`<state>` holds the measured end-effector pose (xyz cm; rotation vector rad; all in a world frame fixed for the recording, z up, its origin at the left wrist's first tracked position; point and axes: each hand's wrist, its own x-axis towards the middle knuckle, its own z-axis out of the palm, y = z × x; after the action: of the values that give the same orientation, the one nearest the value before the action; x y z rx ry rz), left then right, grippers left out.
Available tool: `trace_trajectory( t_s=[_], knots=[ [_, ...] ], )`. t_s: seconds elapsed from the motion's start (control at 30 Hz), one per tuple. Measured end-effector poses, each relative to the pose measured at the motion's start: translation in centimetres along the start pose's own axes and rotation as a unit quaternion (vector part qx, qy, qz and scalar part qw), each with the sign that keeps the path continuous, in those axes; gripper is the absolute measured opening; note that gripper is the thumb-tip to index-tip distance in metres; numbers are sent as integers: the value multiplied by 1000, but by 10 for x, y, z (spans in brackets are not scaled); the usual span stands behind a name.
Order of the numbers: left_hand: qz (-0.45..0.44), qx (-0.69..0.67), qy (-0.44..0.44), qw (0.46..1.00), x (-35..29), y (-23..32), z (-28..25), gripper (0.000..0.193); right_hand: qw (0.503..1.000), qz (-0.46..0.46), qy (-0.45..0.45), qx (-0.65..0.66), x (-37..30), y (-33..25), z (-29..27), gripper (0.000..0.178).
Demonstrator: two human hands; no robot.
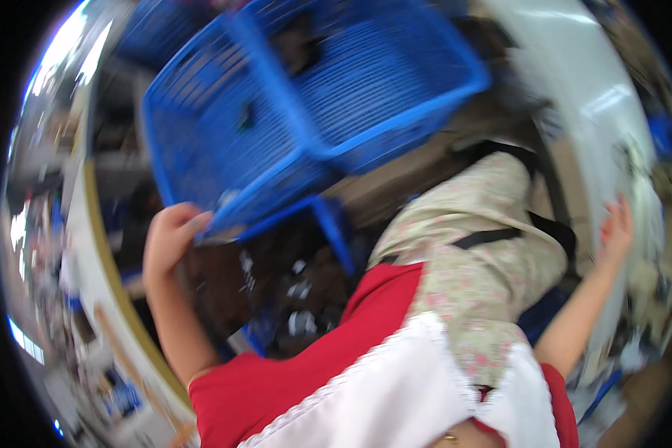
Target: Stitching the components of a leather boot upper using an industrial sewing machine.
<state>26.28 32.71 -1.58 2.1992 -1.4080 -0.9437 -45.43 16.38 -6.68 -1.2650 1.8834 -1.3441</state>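
Note:
My left hand (170, 237) is closed on the near left corner of a blue plastic basket (235, 168), thumb over the rim. The basket has slatted sides, and a small dark green piece (246, 116) lies inside it. Against its right side stands a second blue basket (381, 82), with a dark brown thing (297, 43) at its far left. Out to the right, my right hand (616, 230) hangs beside a white table (571, 52), its fingers apart and holding nothing. Motion blurs the whole view, so whether that hand touches the table edge is unclear.
Below the baskets is a blue frame-like bar (328, 224) above a dark brown floor with pale scraps (301, 322). A yellow-edged white worktop (108, 254) runs along the left. Pale strands or cloth (642, 194) lie on the right-hand table.

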Motion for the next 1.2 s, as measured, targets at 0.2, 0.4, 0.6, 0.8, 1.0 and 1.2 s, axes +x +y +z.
trace_trajectory(
  t_s=[0.2,0.4,0.6,0.8,1.0,1.2],
  knots=[
    [359,-333,5,872,85,162,42,45,995,-16,45,93,-74,-7,-38,44],
    [397,-570,-219,685,141,343,132,43,931,-93,280,-213,-127,39,-166,27],
    [378,-547,-366,651,194,452,242,53,801,18,374,-468,-156,146,-310,31],
    [406,-526,-478,575,111,498,317,51,856,-62,338,-387,-161,185,-334,46],
    [509,-442,-525,520,69,497,323,50,955,-140,201,-166,-121,20,-172,35],
    [533,-364,-540,539,34,500,325,43,958,-153,-239,38,-86,-66,-62,32]
  ],
)
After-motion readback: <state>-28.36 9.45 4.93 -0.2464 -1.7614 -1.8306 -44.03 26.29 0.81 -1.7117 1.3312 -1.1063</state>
